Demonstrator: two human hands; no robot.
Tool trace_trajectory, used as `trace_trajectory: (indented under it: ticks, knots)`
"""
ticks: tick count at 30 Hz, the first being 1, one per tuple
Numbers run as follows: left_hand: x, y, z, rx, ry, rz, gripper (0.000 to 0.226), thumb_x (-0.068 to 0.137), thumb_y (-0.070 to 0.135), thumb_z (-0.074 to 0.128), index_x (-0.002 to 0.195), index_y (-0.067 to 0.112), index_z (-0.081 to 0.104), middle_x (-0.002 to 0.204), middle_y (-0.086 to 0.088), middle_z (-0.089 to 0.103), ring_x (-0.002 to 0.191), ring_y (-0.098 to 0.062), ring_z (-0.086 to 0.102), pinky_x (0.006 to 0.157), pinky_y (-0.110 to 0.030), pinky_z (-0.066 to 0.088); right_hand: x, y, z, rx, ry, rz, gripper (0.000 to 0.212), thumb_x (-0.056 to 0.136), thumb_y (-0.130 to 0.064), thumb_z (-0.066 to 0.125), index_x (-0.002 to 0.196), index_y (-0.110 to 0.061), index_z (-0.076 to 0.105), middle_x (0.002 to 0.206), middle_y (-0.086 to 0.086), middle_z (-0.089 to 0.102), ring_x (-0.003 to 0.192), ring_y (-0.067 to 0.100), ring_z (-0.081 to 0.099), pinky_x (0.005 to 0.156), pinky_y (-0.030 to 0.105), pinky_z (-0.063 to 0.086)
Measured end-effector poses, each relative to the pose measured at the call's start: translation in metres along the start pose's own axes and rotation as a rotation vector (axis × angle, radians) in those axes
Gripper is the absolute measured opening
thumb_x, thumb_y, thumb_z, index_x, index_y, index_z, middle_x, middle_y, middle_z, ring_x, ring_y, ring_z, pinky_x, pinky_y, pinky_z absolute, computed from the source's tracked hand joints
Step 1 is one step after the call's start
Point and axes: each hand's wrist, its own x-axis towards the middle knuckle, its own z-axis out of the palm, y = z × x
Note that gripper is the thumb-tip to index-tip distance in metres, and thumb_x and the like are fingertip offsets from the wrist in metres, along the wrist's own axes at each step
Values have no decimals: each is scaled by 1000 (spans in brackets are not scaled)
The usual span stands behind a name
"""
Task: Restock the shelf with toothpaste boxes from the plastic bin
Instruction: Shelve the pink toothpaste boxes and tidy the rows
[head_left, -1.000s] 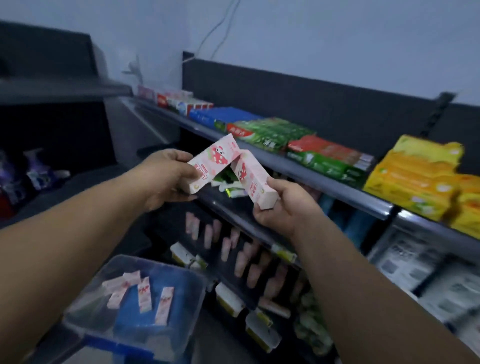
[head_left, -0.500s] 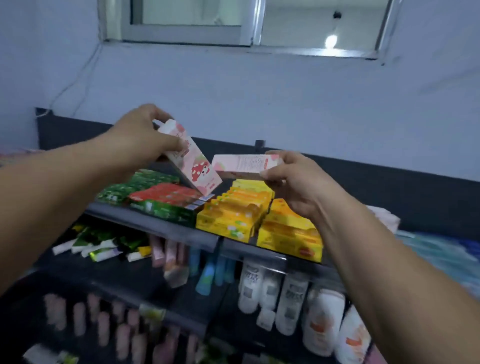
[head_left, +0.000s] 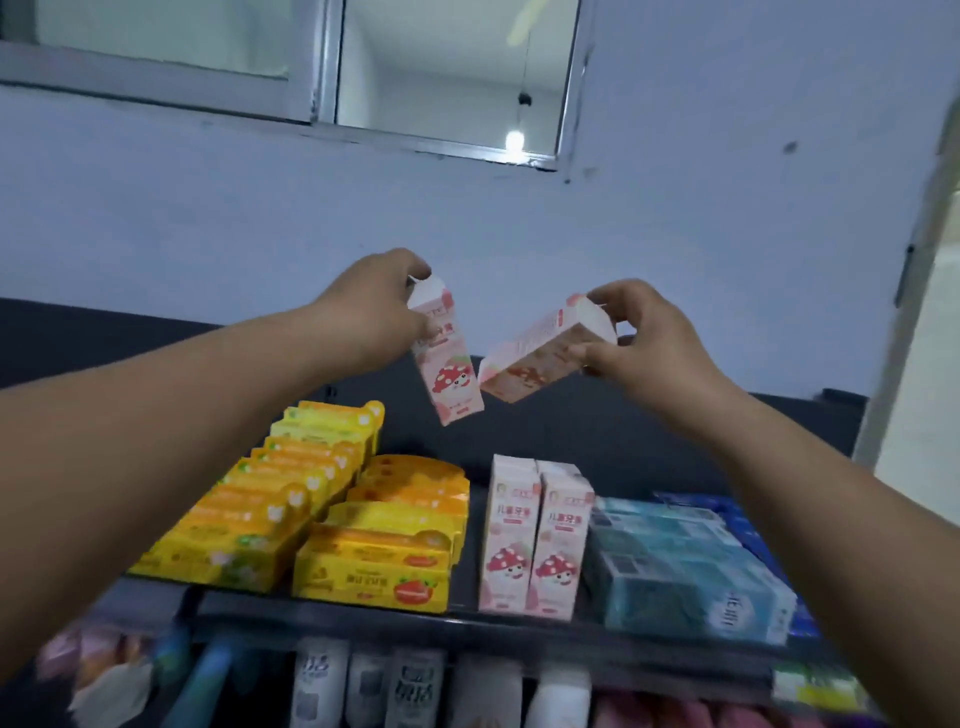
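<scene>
– Toothpaste first: where are the boxes you're carrying?

– One pink toothpaste box (head_left: 449, 374) with the red mushroom print hangs from my left hand (head_left: 374, 306), in the air above the standing pair of pink boxes (head_left: 535, 540) on the shelf (head_left: 467, 621). My thumb and fingers are curled round its upper end, and its lower end leans to the right. A second pink box (head_left: 535, 353) is in my right hand (head_left: 644, 338), also above that pair and a little to the right. My fingers pinch its upper right end, and it slants down to the left.

– Do the two touch?

– Their lower ends come very close. I can't tell whether they meet.

– And around the standing pair?

– The pair stands upright, side by side and touching, at the shelf's front edge. Just left of it lie stacked orange strawberry boxes (head_left: 384, 566), and further left a row of yellow boxes (head_left: 291, 499). Just right of it are stacked teal boxes (head_left: 685, 561), with dark blue boxes (head_left: 743, 525) beyond those. Below the pair, one level down, white bottles (head_left: 363, 686) stand in a row. High above the pair, in the pale wall, is a window (head_left: 322, 62) with a lit bulb (head_left: 513, 140) showing in its glass.
</scene>
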Motion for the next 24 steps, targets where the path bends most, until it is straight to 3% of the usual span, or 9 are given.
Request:
trace_trajectory:
  ticks: [4,10,14,18,21,24]
  knots:
    - [28,7,33,28,-59,95,43,79,13,74,119,14,57,117,-4,60,101,-21,57,88,-35,48,14,23,-12,-69,30,35,31,80,-9,73,100,-28,58,102,-7,63,77,13,66,66,26,58]
    - [57,-4,77,-13,-221,131,40,85,5,64,124,12,60,123,-5,62,105,-20,58,90,-36,51,35,49,-10,-63,-59,202,35,89,1,62,121,-13,61,113,1,65,81,14,70,68,22,59]
    - [65,-14,102,-33,-389,99,35,87,3,60,121,12,62,116,-3,66,104,-20,60,91,-38,53,37,59,4,-96,-163,264,32,90,3,59,118,-11,62,110,4,65,83,10,66,64,17,57]
    - [61,-19,123,-44,-512,57,39,86,8,67,123,13,60,112,1,67,99,-14,62,86,-30,53,32,72,15,-91,-231,337,29,89,-1,65,114,-14,60,108,2,65,88,13,68,69,23,59]
    - [56,-22,134,-79,-588,-15,37,84,8,69,120,15,62,109,3,68,98,-13,63,87,-32,54,29,80,14,-15,-299,386,31,86,-2,69,115,-9,62,108,6,68,89,17,70,71,25,60]
    - [50,-23,141,-109,-675,-98,30,85,5,66,114,14,66,100,4,71,92,-10,66,76,-26,57,26,90,13,45,-377,428,33,85,-3,71,116,-10,63,108,8,70,93,21,71,78,34,61]
